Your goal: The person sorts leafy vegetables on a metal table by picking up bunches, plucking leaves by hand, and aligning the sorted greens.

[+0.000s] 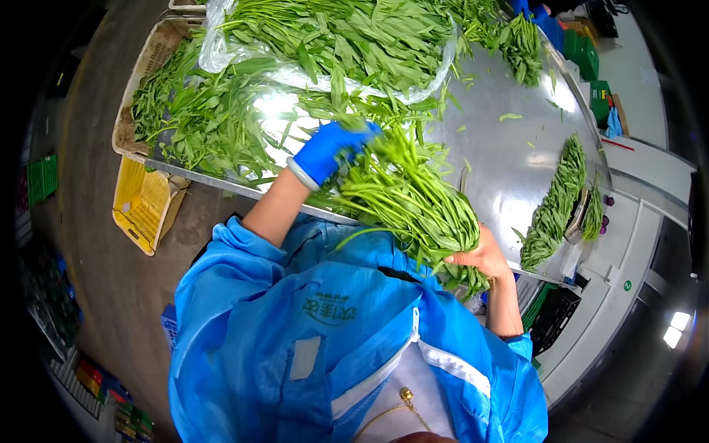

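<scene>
A big bunch of long-stemmed leafy greens (413,199), which looks like water spinach, lies slantwise in front of my body at the table's near edge. My bare right hand (484,255) is closed around its lower right end, the thumb lying across the greens. My left hand (332,151), in a blue glove, is at the bunch's upper left end among blurred leaves. Motion smears its fingers, so whether it grips any stems is unclear. Behind it, a heap of loose greens (221,118) spreads over the metal table (491,133).
An open plastic bag (214,48) of greens lies at the back. A beige crate (125,122) stands at the left, with a yellow crate (136,214) below. Bundled greens (554,207) lie at the table's right. Another person's blue-gloved hand (521,7) shows at the top.
</scene>
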Tool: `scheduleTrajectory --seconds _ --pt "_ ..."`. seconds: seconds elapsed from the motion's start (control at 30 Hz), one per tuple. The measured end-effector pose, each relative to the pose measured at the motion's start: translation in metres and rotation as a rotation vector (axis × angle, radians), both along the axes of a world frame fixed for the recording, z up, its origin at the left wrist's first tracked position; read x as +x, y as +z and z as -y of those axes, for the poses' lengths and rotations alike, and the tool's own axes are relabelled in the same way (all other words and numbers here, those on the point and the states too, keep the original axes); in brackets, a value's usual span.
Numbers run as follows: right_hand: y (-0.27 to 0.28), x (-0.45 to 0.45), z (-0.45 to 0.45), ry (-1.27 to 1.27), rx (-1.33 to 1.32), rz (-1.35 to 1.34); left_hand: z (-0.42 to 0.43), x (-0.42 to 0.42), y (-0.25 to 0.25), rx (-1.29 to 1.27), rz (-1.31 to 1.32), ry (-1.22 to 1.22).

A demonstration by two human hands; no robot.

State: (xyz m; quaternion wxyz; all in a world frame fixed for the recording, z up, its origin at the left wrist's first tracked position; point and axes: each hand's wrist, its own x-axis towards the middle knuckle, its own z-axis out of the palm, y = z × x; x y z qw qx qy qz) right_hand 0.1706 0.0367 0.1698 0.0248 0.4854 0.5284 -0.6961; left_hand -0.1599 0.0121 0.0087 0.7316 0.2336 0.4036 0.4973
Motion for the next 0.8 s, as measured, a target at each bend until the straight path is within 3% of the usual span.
scheduleTrajectory --seconds 0.03,0.1,0.17,0.27,0.33,0.37,0.43,0.47,0.53,0.57,0.7,0.77,0.8 --pt "0.001 0.003 0.0 0.01 0.042 0.008 0.0 -0.015 -0.016 -0.256 0.226 0.299" --pt "0.005 0.009 0.001 0.036 0.133 0.016 0.004 -0.06 -0.031 -0.095 0.206 0.46" --pt "0.008 0.005 0.004 -0.002 0.13 0.014 0.009 -0.063 -0.011 -0.051 -0.002 0.362" --pt "0.006 -0.004 0.006 -0.024 0.154 0.018 0.015 -0.018 0.035 0.156 -0.136 -0.047" --pt "0.003 -0.012 0.004 0.029 0.159 0.043 0.017 0.016 0.072 0.374 -0.809 -0.235" --pt "0.002 -0.015 0.004 0.057 0.163 0.056 0.023 0.038 0.044 0.395 -0.817 -0.085" --pt "0.003 -0.015 0.006 0.071 0.232 0.103 0.022 0.025 0.021 -0.067 -0.317 -0.01" --pt "0.004 -0.011 0.007 0.075 0.273 0.113 0.02 0.009 0.013 -0.017 -0.109 0.237" --pt "0.005 -0.001 0.011 0.094 0.364 0.198 0.012 -0.036 -0.014 -0.067 -0.323 0.551" --pt "0.007 -0.002 0.012 0.11 0.398 0.234 0.008 -0.041 0.019 -0.017 -0.356 0.628" --pt "0.01 -0.011 0.017 0.181 0.518 0.335 0.021 -0.001 0.048 0.161 -0.321 0.396" --pt "0.016 -0.026 0.017 0.207 0.528 0.374 0.029 0.028 0.056 0.192 -0.953 0.005" --pt "0.019 -0.033 0.018 0.215 0.535 0.387 0.031 0.043 0.064 0.345 -1.144 0.077"
